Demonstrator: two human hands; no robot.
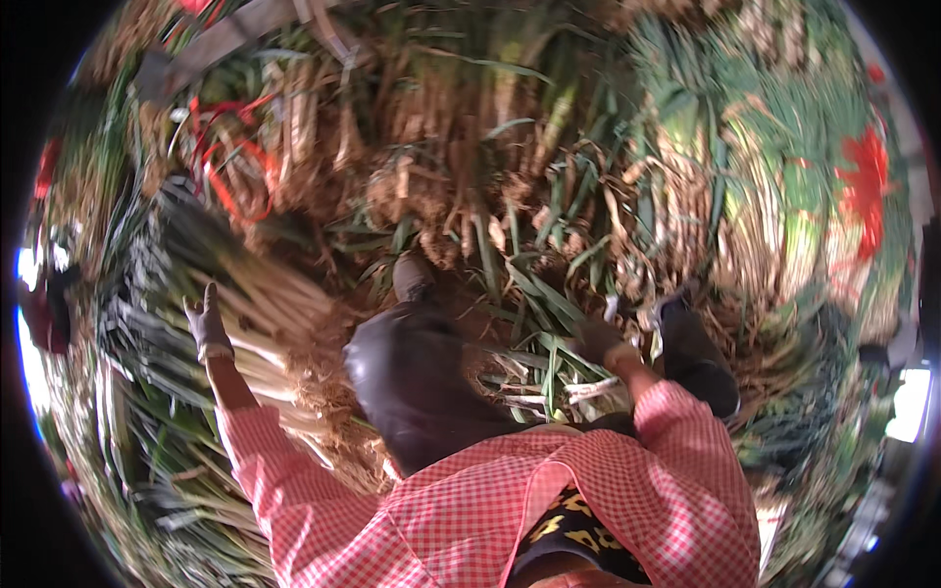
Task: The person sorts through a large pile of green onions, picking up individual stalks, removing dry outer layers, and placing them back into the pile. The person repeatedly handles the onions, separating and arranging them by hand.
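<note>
My left hand (208,325), in a grey glove, is over the pile of long green onions (279,294) at the left. Its thumb and a finger are stretched apart, and nothing shows between them. The onions lie with white stalks and brown roots toward my legs, green tops to the left. My right hand (596,343), in a darker glove, is low by loose green leaves (554,314) between my legs. Motion smears its fingers, so I cannot make out whether it grips anything. Several loose white stalks (529,397) lie just left of that hand.
Upright onions (470,108) stand packed along the far side. More bundles (784,196) stand at the right, beside a red plastic piece (865,191). Orange-red strapping (235,176) lies at the far left, near a grey beam (221,49). My shoe (413,277) stands amid dry trimmings.
</note>
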